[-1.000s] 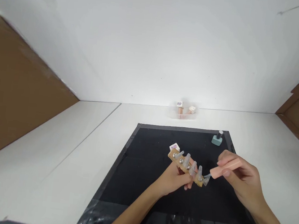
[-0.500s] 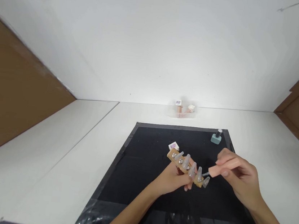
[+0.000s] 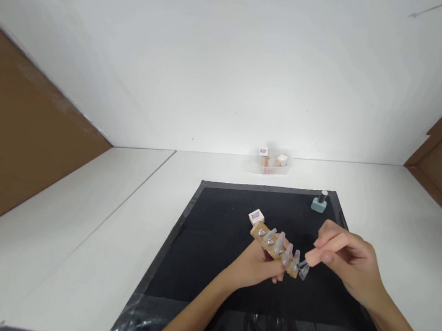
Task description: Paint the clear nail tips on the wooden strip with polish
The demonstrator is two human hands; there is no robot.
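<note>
My left hand (image 3: pixel 257 266) is closed around a wooden nail tip stand (image 3: pixel 260 231), tilted down to the right. Several clear false nails (image 3: pixel 279 242) stick up from it along its length. In my right hand (image 3: pixel 349 256) is a peach-coloured nail polish brush (image 3: pixel 313 257), pinched by its cap handle. The bristle end meets or nearly meets the rightmost nail tip (image 3: pixel 304 272); actual contact cannot be made out. Just behind the stand's left end sits a white-topped small bottle or box (image 3: pixel 256 216), partly hidden by the stand.
A teal nail polish bottle (image 3: pixel 319 203) with a dark cap stands at the mat's back right. Beyond the black mat (image 3: pixel 208 271), a clear tray (image 3: pixel 255 168) with white-and-peach items rests by the white wall. Brown boards (image 3: pixel 19 135) flank both sides.
The stand has shifted slightly right and tilted a little in my left hand. My right hand has moved slightly left, bringing the brush closer over the rightmost nail tip.
</note>
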